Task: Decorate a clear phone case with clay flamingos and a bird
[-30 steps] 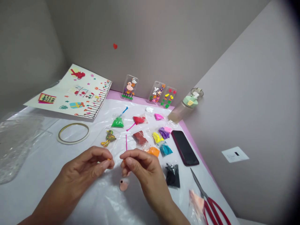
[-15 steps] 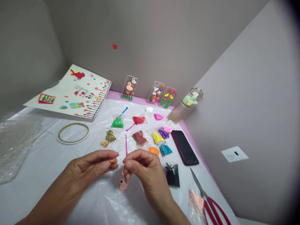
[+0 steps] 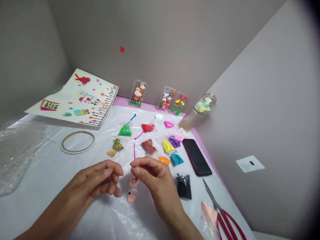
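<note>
I record a dark smartphone [image 3: 196,157] on the right, with red-handled scissors [image 3: 220,213] nearer me beside it. At the far edge, three decorated clear phone cases [image 3: 138,93] lean against the wall, next to a tilted bottle [image 3: 193,119]. On the left lie a tape roll [image 3: 77,152] and a decorated paper sheet [image 3: 86,100].

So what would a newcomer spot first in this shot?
The two bare hands at bottom centre: the right hand pinches a pink clay piece above a second piece, with the left hand just beside it. Next come the bright clay packets scattered mid-frame, then the decorated phone cases propped along the back.
</note>
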A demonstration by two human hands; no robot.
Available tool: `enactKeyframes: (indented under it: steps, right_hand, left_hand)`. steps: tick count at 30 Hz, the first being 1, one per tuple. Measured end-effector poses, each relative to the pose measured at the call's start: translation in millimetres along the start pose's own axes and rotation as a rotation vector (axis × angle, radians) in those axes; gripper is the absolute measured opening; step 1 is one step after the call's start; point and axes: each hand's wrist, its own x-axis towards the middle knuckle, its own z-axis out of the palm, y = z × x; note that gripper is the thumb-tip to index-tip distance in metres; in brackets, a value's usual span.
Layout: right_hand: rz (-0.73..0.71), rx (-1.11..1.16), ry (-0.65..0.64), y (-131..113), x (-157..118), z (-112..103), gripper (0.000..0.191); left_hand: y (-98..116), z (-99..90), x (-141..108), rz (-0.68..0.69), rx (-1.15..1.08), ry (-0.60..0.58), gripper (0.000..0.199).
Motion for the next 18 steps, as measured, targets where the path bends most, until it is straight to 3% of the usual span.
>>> enactKeyframes:
  steps: [8,12,18]
  right_hand:
    - [0.039,0.126,-0.019,1.3,-0.8,1.3,0.034]
    - [0.030,0.122,-0.019,0.4,-1.5,1.1,0.042]
    - [0.036,0.060,-0.057,2.3,0.4,-0.5,0.028]
  left_hand:
    - [-5.0,-5.6,2.0,-0.090,-0.073,0.146,0.037]
    - [-4.2,-5.6,1.6,-0.057,-0.044,0.137,0.033]
    - [-4.9,-4.0,0.3,-0.086,-0.014,0.164,0.036]
